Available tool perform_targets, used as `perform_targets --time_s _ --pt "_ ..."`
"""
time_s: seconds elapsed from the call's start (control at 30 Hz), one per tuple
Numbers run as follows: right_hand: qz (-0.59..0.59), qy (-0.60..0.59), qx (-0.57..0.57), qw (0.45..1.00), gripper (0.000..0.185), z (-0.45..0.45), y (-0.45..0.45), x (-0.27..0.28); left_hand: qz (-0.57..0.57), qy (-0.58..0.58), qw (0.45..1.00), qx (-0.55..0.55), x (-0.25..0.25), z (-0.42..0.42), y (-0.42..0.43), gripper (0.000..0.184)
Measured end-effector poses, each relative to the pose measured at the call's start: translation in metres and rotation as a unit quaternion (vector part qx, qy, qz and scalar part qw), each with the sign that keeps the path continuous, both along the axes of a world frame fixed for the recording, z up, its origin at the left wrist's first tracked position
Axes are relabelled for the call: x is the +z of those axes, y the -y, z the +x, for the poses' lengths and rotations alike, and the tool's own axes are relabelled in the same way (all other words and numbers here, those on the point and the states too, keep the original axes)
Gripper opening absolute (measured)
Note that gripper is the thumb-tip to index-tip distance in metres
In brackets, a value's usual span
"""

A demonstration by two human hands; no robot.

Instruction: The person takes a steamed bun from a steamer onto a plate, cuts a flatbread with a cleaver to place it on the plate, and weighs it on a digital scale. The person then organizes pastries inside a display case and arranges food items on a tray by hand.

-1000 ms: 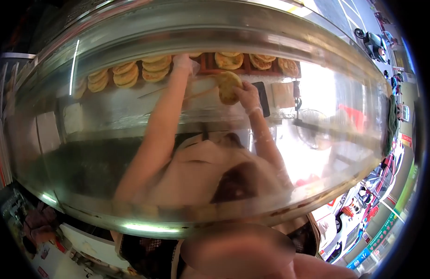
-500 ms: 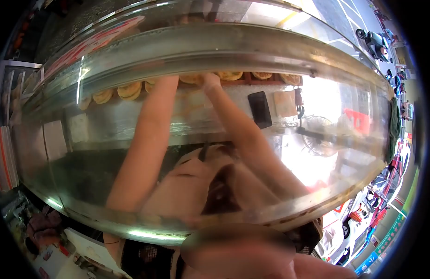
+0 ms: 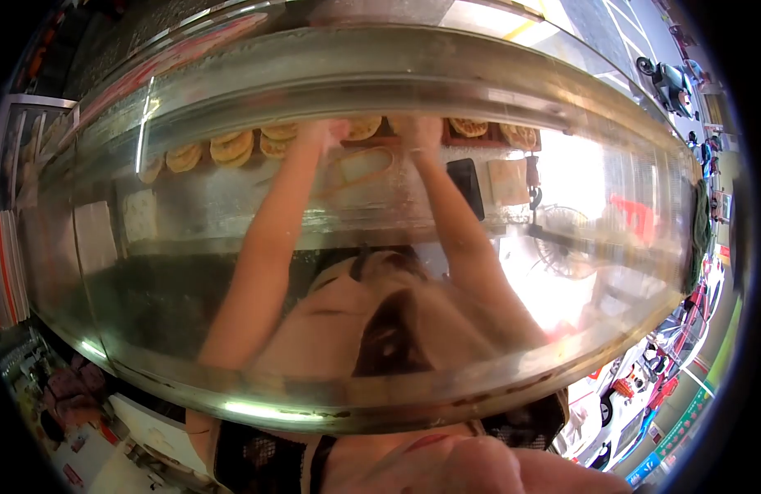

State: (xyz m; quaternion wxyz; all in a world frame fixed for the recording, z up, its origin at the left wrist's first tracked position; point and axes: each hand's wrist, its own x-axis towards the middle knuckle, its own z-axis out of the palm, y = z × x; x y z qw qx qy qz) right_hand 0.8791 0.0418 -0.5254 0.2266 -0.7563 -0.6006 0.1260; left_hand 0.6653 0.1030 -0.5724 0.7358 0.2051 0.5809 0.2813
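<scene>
Seen through the glass pane, my left hand (image 3: 323, 132) is at the row of round golden flatbreads, beside a flatbread (image 3: 362, 128). Its fingertips are partly hidden and blurred. To the right, my right hand (image 3: 417, 133) is over the same row, smeared by motion, so what it holds cannot be made out. Between my wrists lies a tan-edged oblong shape (image 3: 361, 167) on the pale counter. Other flatbreads are stacked left of my hands, among them a stack (image 3: 232, 149), and a browned flatbread (image 3: 469, 128) lies to the right.
A curved glass case (image 3: 150, 313) surrounds my forearms, its metal-edged rim (image 3: 315, 416) close to my chest. A black flat object (image 3: 464, 188) and a beige square (image 3: 507, 181) lie right of my right forearm. Parked scooters (image 3: 669, 86) stand outside.
My right hand has moved right along the flatbreads, and my left hand slightly right. The hands are farther apart, and the tan-edged oblong shape now shows clearly between them.
</scene>
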Motion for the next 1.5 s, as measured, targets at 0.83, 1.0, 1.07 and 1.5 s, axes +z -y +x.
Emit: perform_targets --time_s 0.83,1.0,1.07,1.5 --pt "-0.212 -0.171 -0.214 0.938 0.037 0.046 0.012 0.014 0.078 0.002 0.997 0.026 -0.027 0.162 0.006 0.022" --pt "-0.271 -0.076 -0.106 0.954 0.044 0.036 0.008 0.012 0.085 -0.034 0.996 0.009 -0.024 0.161 0.005 0.023" --pt "-0.244 -0.178 -0.188 0.935 0.045 0.032 0.014 0.009 0.086 -0.043 0.995 0.003 -0.025 0.162 0.005 0.023" --pt "-0.321 -0.237 -0.094 0.912 0.035 0.046 -0.001 -0.044 0.11 -0.139 0.979 -0.106 -0.019 0.15 0.019 0.024"
